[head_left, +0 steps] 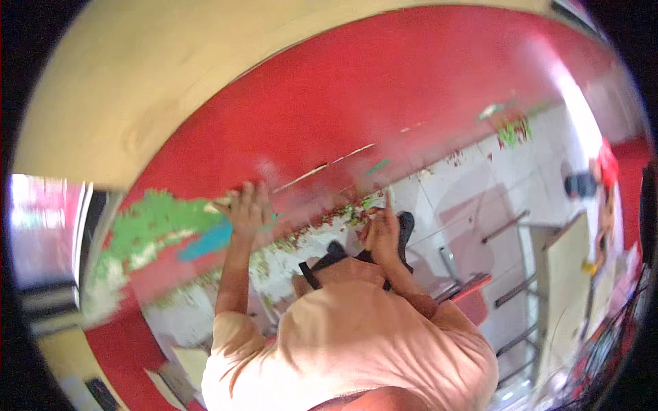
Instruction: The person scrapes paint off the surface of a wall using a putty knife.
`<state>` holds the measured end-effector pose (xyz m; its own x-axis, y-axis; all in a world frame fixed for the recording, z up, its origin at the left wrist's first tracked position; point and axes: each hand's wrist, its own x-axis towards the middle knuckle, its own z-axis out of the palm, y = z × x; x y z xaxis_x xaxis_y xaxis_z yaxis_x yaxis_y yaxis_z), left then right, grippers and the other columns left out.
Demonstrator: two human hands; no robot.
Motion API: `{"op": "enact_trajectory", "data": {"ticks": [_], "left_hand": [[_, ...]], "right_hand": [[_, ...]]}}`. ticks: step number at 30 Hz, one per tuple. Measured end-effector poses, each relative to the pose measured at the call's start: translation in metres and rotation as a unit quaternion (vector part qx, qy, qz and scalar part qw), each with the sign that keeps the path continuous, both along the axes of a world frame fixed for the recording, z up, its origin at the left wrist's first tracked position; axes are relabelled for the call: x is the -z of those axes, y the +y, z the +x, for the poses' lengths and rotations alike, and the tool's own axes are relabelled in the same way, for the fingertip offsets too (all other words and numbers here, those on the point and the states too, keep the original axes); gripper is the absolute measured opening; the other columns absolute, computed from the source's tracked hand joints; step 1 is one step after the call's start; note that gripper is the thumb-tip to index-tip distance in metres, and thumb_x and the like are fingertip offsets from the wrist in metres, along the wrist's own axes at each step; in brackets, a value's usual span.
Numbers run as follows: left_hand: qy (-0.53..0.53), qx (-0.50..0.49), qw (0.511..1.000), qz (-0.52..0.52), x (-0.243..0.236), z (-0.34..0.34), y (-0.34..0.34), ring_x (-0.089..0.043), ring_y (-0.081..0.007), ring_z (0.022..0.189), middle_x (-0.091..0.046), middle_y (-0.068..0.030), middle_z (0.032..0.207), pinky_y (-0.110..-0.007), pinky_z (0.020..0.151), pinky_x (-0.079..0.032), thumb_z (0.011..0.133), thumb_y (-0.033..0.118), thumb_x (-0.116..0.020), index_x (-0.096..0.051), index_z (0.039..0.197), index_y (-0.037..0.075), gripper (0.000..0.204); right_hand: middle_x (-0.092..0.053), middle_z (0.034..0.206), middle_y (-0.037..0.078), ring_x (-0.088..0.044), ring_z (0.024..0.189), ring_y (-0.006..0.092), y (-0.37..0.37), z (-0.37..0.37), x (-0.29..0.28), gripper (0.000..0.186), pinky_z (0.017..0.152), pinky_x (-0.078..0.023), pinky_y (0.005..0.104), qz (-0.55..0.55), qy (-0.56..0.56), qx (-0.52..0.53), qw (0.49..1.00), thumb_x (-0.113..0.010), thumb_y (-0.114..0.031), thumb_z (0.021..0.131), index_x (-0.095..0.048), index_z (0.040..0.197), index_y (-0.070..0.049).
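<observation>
A red painted wall [329,89] rises in front of me, with peeled patches of green [154,218] and blue [209,241] at its lower left. My left hand [248,209] rests against the wall beside these patches, fingers spread and nothing seen in it. Farther right and lower, my right hand [381,235] is partly closed, one finger stretched toward the wall's foot. What its curled fingers hold, if anything, I cannot make out. Red and green paint flakes [353,211] lie along the wall's base, just beyond this hand.
White floor tiles [473,175] run along the wall, with more green flakes [514,131] farther right. A red chair seat [467,299] is close on my right. Beyond it a table [565,281] with metal legs lies at a slant, near a heap of cables [620,335].
</observation>
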<state>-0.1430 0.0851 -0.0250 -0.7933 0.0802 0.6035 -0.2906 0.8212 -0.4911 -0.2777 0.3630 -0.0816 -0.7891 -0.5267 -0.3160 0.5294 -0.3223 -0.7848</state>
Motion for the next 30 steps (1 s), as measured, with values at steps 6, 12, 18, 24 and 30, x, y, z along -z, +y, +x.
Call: {"op": "enact_trajectory", "data": {"ticks": [6,12,18,24,30], "left_hand": [[-0.058,-0.036,0.453,0.889,-0.018,-0.024,0.085,-0.054,-0.0201,0.106,-0.053,-0.0144,0.118,-0.037,0.095,-0.041,0.093,0.03,-0.045,-0.046,0.123,0.002,0.042],[-0.175,-0.086,0.35,0.916,-0.002,-0.061,0.076,-0.058,-0.0174,0.09,-0.061,-0.0102,0.097,-0.03,0.084,-0.045,0.097,0.037,-0.034,-0.05,0.119,-0.001,0.046],[-0.229,-0.019,0.372,0.899,0.008,-0.068,0.031,-0.056,-0.017,0.08,-0.057,-0.0079,0.088,-0.032,0.075,-0.047,0.097,0.037,-0.035,-0.052,0.115,-0.002,0.046],[-0.236,-0.003,0.359,0.903,0.019,-0.01,0.019,-0.051,-0.0214,0.111,-0.054,-0.0146,0.118,-0.033,0.094,-0.039,0.097,0.04,-0.032,-0.045,0.125,-0.002,0.053],[-0.238,0.068,0.316,0.916,0.015,0.013,-0.021,-0.042,-0.0205,0.122,-0.043,-0.0106,0.132,-0.035,0.1,-0.032,0.095,0.045,-0.034,-0.034,0.134,-0.002,0.061]], "right_hand": [[-0.044,0.053,-0.004,-0.039,0.041,0.0047,-0.092,0.065,-0.026,0.045,0.038,-0.034,0.0201,-0.015,0.053,0.008,0.998,-0.038,-0.012,0.096,-0.03,0.14,-0.01],[-0.058,0.083,0.015,-0.055,0.07,0.0206,-0.137,0.099,0.003,0.043,0.067,-0.046,0.0319,0.06,0.109,0.118,0.985,-0.041,-0.009,0.091,-0.039,0.134,-0.009],[-0.057,0.094,0.026,-0.058,0.081,0.0413,-0.176,0.085,-0.01,0.044,0.073,-0.045,0.0426,0.096,0.225,0.282,0.928,-0.044,-0.004,0.085,-0.044,0.129,-0.007],[-0.058,0.087,0.027,-0.058,0.08,0.0428,-0.181,0.115,-0.005,0.046,0.065,-0.047,0.044,0.126,0.257,0.312,0.906,-0.044,-0.007,0.084,-0.045,0.129,-0.009],[-0.056,0.077,0.026,-0.058,0.074,0.0425,-0.176,0.109,-0.021,0.044,0.062,-0.047,0.0451,0.139,0.16,0.241,0.947,-0.046,-0.008,0.083,-0.046,0.127,-0.008]]}}
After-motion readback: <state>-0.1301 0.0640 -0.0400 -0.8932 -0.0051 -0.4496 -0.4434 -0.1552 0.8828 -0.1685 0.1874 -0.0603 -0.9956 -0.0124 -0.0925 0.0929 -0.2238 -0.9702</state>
